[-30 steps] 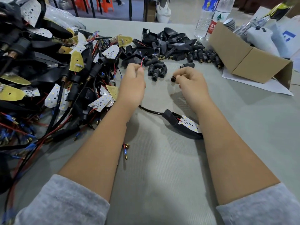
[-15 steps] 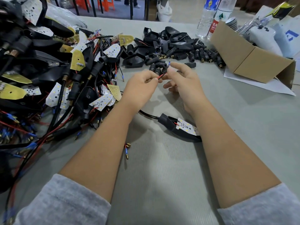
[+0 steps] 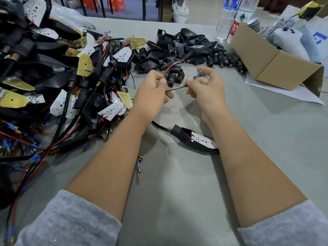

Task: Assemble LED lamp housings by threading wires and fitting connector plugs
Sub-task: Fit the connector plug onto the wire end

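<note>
A black lamp housing with a white LED board lies on the grey table between my forearms. Its black cable runs up under my left wrist. My left hand pinches a red wire that curves up to a brass tip. A thin black wire stretches between both hands. My right hand pinches that black wire, whose blue-sleeved end pokes out above its fingers. Whether a connector plug sits in the right palm is hidden.
A tangled heap of finished housings, LED boards and wires fills the left side. Empty black housings and connector plugs lie behind my hands. A cardboard box and two water bottles stand at the back right. Loose brass-tipped wire ends lie near my left forearm.
My hands met over the wires half a second ago and have now drawn apart. The red wire stays with the left hand, the black wire is pulled out to the right.
</note>
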`<state>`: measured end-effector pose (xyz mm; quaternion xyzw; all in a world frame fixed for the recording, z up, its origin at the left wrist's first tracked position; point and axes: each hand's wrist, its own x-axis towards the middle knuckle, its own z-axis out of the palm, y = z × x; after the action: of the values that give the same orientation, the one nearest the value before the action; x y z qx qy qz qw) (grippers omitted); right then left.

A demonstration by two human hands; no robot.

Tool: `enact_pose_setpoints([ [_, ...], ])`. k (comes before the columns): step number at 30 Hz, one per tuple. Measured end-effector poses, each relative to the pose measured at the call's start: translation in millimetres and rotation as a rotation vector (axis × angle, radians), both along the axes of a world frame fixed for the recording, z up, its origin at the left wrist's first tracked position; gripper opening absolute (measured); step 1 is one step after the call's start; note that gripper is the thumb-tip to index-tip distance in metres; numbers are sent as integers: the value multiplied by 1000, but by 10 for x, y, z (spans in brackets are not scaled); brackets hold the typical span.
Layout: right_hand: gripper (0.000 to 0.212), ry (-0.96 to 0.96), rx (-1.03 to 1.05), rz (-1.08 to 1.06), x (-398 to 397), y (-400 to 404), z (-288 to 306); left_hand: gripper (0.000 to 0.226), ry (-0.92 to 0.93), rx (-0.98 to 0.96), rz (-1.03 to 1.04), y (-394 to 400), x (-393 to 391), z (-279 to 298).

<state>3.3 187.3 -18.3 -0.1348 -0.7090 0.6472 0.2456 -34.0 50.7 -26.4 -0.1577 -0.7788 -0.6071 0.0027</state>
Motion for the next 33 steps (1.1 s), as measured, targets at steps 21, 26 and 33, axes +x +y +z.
enact_pose_setpoints([
  [21, 42, -526, 899, -53, -94, -27, -84, 21, 43, 104, 40, -47, 22, 27],
  [26, 36, -434, 857, -133, -83, 22, -86, 22, 48, 99, 39, -34, 8, 17],
  [33, 10, -368, 679, -194, -19, 76, -51, 20, 82, 28, 50, -27, -30, -26],
])
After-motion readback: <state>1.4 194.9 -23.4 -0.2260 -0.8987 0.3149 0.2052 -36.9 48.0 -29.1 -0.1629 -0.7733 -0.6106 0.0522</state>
